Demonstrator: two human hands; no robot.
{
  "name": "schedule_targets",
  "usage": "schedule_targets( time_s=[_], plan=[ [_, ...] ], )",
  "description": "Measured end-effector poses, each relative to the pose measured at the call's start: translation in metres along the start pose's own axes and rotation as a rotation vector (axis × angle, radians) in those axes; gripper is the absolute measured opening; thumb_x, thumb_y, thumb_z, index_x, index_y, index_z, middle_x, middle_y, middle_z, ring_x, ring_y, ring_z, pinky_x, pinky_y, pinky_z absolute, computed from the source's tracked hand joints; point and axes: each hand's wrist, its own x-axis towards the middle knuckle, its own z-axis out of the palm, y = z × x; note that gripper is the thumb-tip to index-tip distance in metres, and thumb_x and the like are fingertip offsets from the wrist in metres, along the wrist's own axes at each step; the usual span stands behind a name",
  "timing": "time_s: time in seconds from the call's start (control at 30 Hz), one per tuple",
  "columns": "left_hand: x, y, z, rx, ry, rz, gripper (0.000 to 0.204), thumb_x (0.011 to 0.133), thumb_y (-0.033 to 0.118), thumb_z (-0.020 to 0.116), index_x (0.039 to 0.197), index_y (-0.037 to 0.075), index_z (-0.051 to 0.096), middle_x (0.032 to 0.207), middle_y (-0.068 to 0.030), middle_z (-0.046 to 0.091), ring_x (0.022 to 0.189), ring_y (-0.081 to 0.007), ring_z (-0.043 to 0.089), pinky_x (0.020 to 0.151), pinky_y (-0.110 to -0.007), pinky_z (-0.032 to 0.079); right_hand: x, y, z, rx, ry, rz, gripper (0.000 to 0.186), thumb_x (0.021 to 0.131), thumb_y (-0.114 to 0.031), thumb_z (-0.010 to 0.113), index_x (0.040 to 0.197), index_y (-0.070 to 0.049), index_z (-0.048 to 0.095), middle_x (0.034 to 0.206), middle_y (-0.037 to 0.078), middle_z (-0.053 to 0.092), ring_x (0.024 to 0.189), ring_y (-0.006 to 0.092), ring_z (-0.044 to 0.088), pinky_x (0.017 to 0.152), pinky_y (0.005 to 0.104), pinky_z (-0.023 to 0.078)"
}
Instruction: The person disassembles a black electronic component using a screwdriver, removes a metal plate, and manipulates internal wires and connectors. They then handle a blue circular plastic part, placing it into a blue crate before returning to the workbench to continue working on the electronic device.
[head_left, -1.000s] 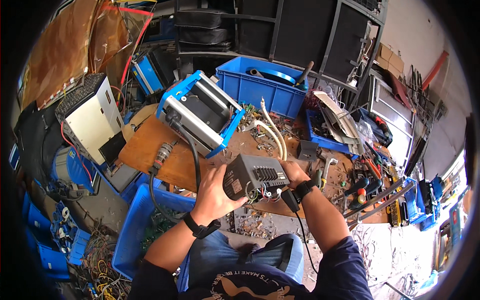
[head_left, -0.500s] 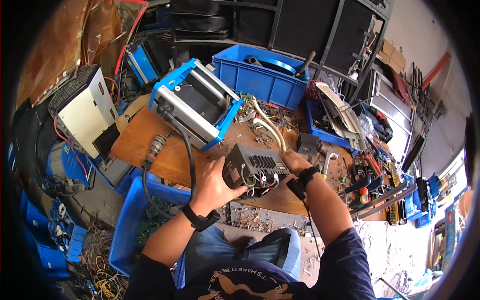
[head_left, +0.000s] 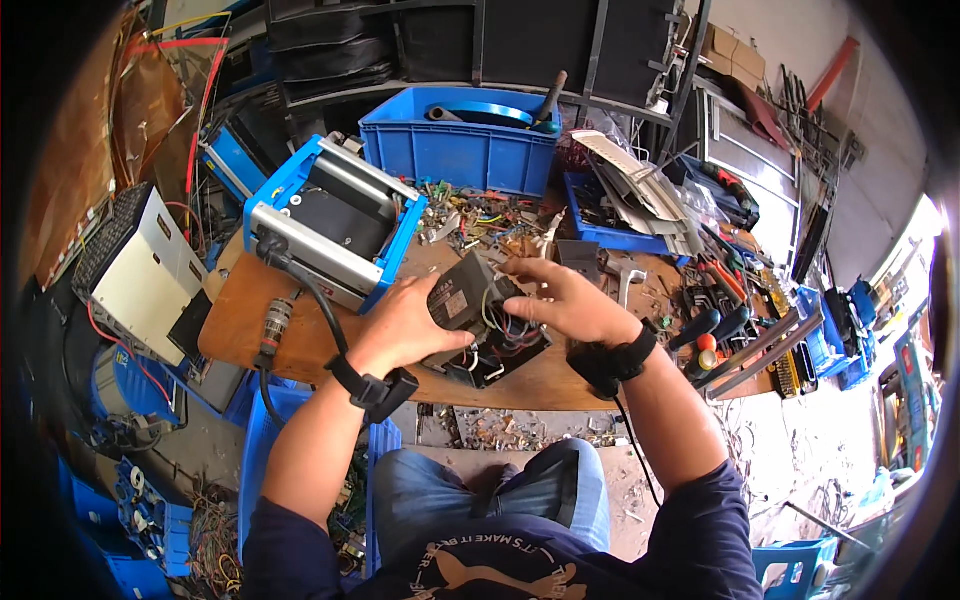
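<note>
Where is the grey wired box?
Head view, centre: the grey wired box is between the left hand and right hand, right of the blue-framed unit.

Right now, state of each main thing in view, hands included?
Dark box: slanted, wiring exposed
Left hand: gripping the box's left side
Right hand: at the box's right side, grip unclear
Blue-framed unit: on the table, black cable attached
Metal connector: lying on the table
Large blue bin: open-topped, upright, loaded
Scrap pieces: scattered loose
</note>
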Motion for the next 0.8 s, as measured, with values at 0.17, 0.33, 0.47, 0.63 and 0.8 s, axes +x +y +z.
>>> schedule_targets(
  time_s=[0.17,0.33,0.47,0.63,0.8],
  plan=[
    [0.016,0.000,-0.004,-0.104,-0.022,0.010,0.053,0.063,0.024,0.082,0.104,-0.002,0.063,0.095,-0.0170,0.069,0.088,-0.0274,0.067,0.081,-0.035,0.050,0.003,0.015,0.004,0.041,0.035,0.012,0.061,0.086,-0.026,0.068,0.134,0.003,0.044,0.132,0.018,0.052,0.121,0.0233,0.050,0.102,0.0377,0.039],
    [0.027,-0.007,-0.003,-0.237,-0.107,-0.049,0.051,0.065,0.021,0.083,0.107,-0.001,0.062,0.097,-0.0127,0.070,0.087,-0.0200,0.066,0.082,-0.032,0.050,0.009,0.024,0.014,0.027,0.147,0.041,0.058,0.087,-0.020,0.066,0.133,0.006,0.043,0.130,0.021,0.053,0.123,0.0258,0.050,0.103,0.0355,0.038],
    [0.032,0.001,-0.004,-0.203,-0.132,-0.100,0.051,0.067,0.020,0.082,0.109,-0.001,0.062,0.096,-0.0118,0.070,0.087,-0.0191,0.065,0.082,-0.032,0.050,0.015,0.032,0.023,-0.123,0.278,0.018,0.052,0.083,-0.015,0.067,0.127,0.006,0.050,0.122,0.023,0.058,0.114,0.0276,0.057,0.097,0.0341,0.043],
    [0.033,-0.010,0.001,-0.283,-0.090,-0.030,0.076,0.069,0.013,0.080,0.134,-0.002,0.044,0.118,-0.0148,0.063,0.105,-0.0195,0.060,0.094,-0.030,0.045,0.025,0.031,0.020,-0.172,0.292,0.037,0.048,0.082,-0.018,0.068,0.122,0.005,0.055,0.112,0.025,0.062,0.107,0.0319,0.061,0.092,0.0358,0.047],
    [0.023,-0.016,-0.005,-0.342,-0.159,-0.109,0.078,0.074,0.010,0.075,0.139,-0.005,0.035,0.138,-0.0202,0.044,0.128,-0.0253,0.043,0.107,-0.035,0.032,0.033,0.038,0.016,-0.213,0.312,0.058,0.049,0.083,-0.023,0.066,0.123,0.004,0.055,0.113,0.025,0.062,0.108,0.0348,0.060,0.093,0.0375,0.047]
  ],
)
